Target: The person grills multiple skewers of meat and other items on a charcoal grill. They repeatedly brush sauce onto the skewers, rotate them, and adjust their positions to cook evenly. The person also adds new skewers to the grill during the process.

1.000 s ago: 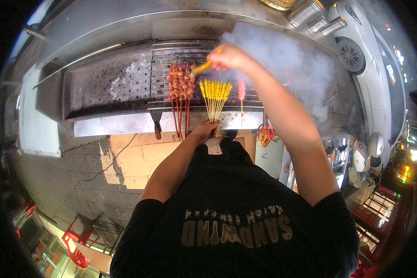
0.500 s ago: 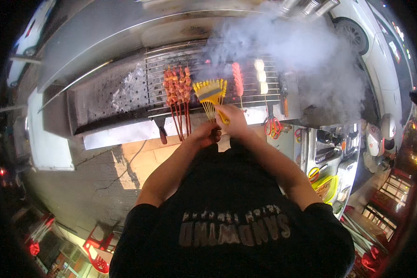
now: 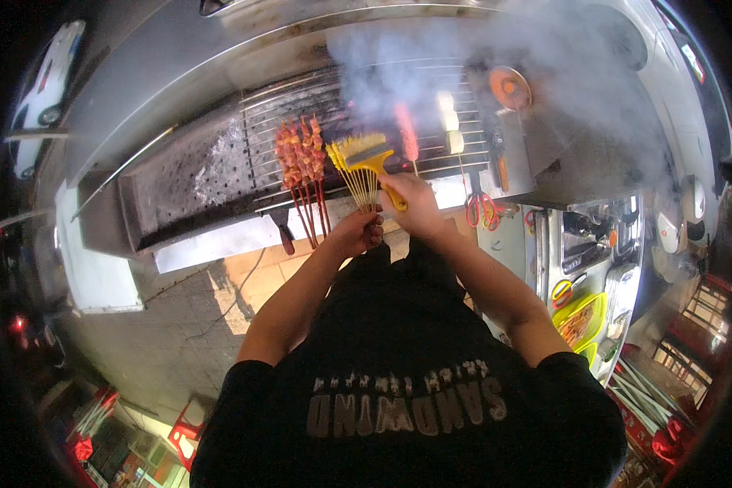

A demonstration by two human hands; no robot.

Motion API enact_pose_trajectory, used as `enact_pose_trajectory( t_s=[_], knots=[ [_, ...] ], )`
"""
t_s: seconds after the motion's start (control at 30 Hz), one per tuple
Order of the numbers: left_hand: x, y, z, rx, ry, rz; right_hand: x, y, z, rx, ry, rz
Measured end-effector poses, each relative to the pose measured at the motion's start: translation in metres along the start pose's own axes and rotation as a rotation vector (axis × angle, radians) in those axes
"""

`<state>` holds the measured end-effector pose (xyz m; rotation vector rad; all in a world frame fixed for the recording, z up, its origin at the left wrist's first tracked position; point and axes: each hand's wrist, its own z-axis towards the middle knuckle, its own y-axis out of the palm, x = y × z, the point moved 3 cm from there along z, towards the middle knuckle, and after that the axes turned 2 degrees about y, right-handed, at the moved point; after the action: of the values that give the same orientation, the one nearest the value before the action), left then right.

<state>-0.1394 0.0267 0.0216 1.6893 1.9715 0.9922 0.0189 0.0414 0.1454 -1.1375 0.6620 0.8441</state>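
My left hand [image 3: 360, 233] is closed round the lower ends of a fan of thin skewers [image 3: 359, 189] tipped with small yellow food pieces. In my right hand [image 3: 417, 205] is a yellow-handled basting brush [image 3: 372, 159], its wide bristles lying across the yellow pieces. Both hands are close together at the front edge of the grill grate [image 3: 260, 146]. Left of the fan, several meat skewers [image 3: 302, 154] lie on the bars. A pink sausage skewer [image 3: 407, 134] and a skewer of white pieces [image 3: 451, 134] lie to the right.
Smoke drifts over the grill's right side. A dark-handled scraper [image 3: 282, 231] and red scissors [image 3: 481, 210] hang at the front ledge. A brown-handled tool [image 3: 501, 167] lies right of the grate, below a round orange-topped thing [image 3: 510, 88]. A side table at right carries a yellow-green basket [image 3: 595, 307].
The brush has moved slightly left across the fanned skewers and is turned more sideways. My head view has shifted, bringing the round orange-topped thing into sight. Both hands keep their hold.
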Motion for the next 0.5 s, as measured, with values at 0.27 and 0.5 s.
enact_pose_trajectory(
  t_s=[0.27,0.5],
  knots=[
    [-0.005,0.001,-0.002,0.074,0.042,0.112,-0.008,0.005,-0.052,-0.263,0.107,-0.076],
    [0.003,0.001,-0.008,0.024,0.094,0.116,-0.005,-0.006,-0.035,-0.208,-0.065,-0.048]
  ],
)
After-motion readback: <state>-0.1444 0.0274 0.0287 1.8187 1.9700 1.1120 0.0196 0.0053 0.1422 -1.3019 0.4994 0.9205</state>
